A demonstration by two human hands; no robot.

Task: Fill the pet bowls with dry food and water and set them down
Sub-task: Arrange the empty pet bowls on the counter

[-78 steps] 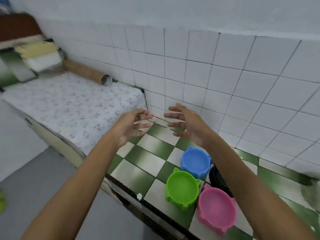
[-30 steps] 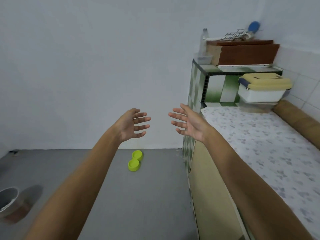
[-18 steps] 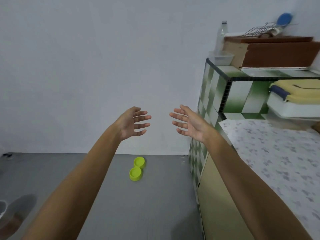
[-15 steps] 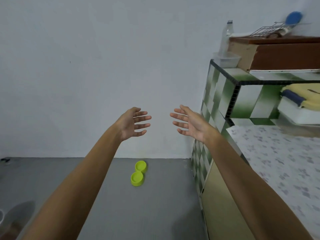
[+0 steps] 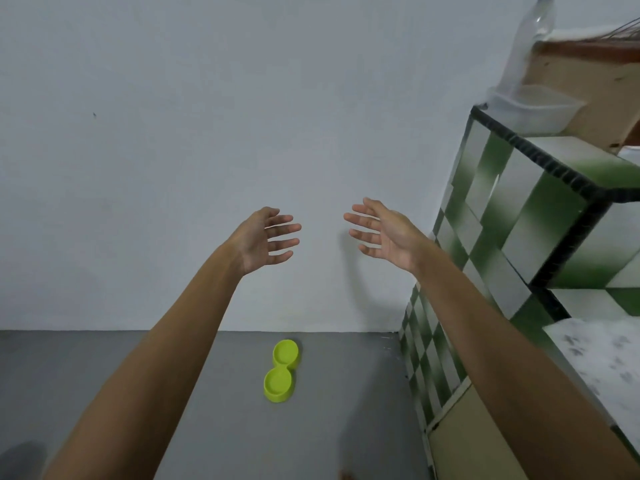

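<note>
A plain white wall (image 5: 173,133) meets a smooth grey floor (image 5: 329,427) along a straight line. At right stands a counter (image 5: 512,216) faced in green-and-white checkered tile with black edging; a clear plastic bottle (image 5: 530,32) and a translucent tub (image 5: 533,109) sit on top. Lighting is even and diffuse.

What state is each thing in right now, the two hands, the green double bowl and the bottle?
left hand: open, holding nothing
right hand: open, holding nothing
green double bowl: on the floor near the wall, both cups empty
clear bottle: upright on the tiled ledge, contents unclear
</note>
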